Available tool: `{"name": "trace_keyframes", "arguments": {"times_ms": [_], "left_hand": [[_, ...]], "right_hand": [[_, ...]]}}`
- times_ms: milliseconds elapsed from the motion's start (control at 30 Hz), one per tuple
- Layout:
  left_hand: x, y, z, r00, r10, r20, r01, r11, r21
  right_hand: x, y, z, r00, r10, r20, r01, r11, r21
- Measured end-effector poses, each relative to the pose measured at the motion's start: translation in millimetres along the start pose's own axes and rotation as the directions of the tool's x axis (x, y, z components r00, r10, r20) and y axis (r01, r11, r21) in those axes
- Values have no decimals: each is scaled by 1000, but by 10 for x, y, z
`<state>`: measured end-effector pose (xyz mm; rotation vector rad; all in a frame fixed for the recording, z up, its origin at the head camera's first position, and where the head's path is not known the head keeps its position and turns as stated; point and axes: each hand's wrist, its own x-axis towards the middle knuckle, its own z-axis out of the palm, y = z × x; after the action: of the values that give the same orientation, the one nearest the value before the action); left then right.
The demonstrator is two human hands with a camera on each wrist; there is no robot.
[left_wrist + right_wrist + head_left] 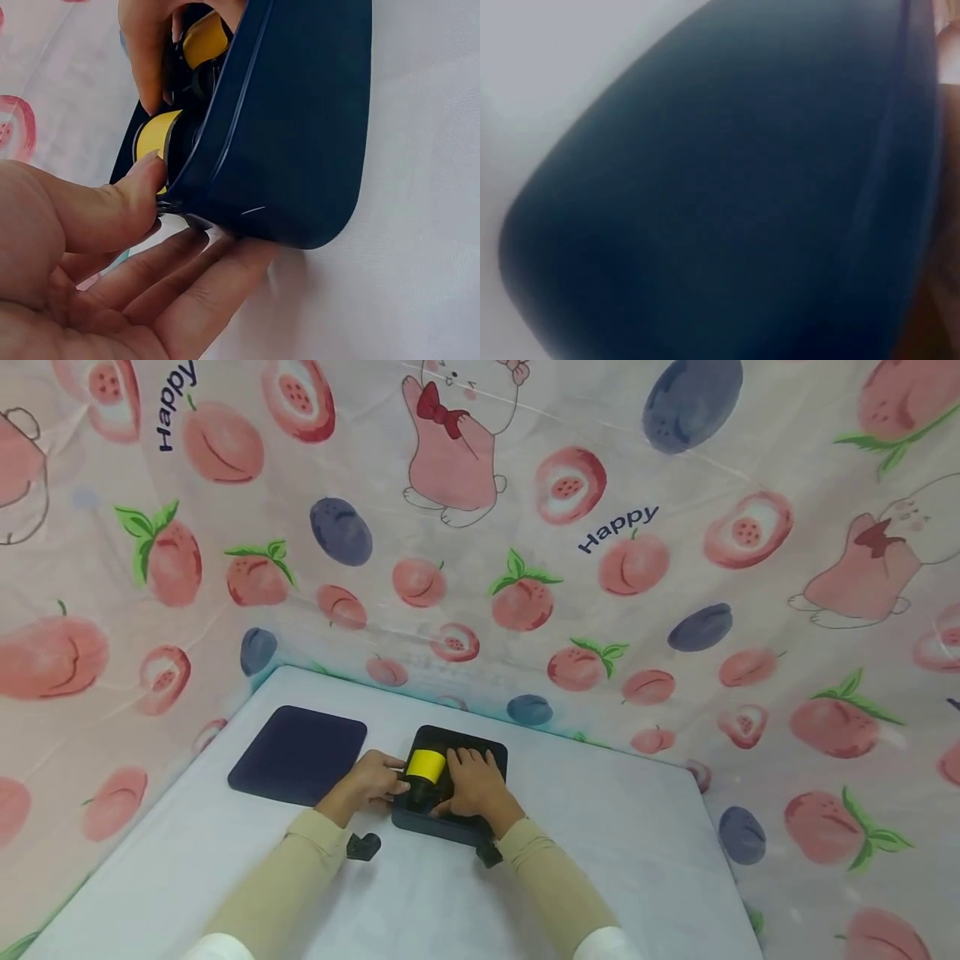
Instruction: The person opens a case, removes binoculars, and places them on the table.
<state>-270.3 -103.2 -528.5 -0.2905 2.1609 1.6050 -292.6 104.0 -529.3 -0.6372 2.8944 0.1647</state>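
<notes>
A pair of black binoculars with yellow barrels lies inside a dark navy open box. My left hand is at the box's left wall. In the left wrist view its thumb reaches over the rim onto a yellow barrel, while the fingers stay outside against the wall. My right hand reaches into the box from the right and holds the binoculars over their other barrel, mostly covering it. The right wrist view is filled by the box's blurred outer wall.
Left of the box, a flat dark navy panel with rounded corners lies on the white tabletop. Fabric printed with peaches and rabbits hangs behind and on both sides. Small black wrist devices show by the sleeves.
</notes>
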Motion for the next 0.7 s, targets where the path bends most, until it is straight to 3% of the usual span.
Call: {"name": "trace_keyframes", "arguments": {"times_ms": [700], "left_hand": [[-25, 60, -14, 995, -95, -35, 94, 996, -7]], "right_hand": [[62, 97, -32, 997, -64, -53, 63, 998, -10]]}}
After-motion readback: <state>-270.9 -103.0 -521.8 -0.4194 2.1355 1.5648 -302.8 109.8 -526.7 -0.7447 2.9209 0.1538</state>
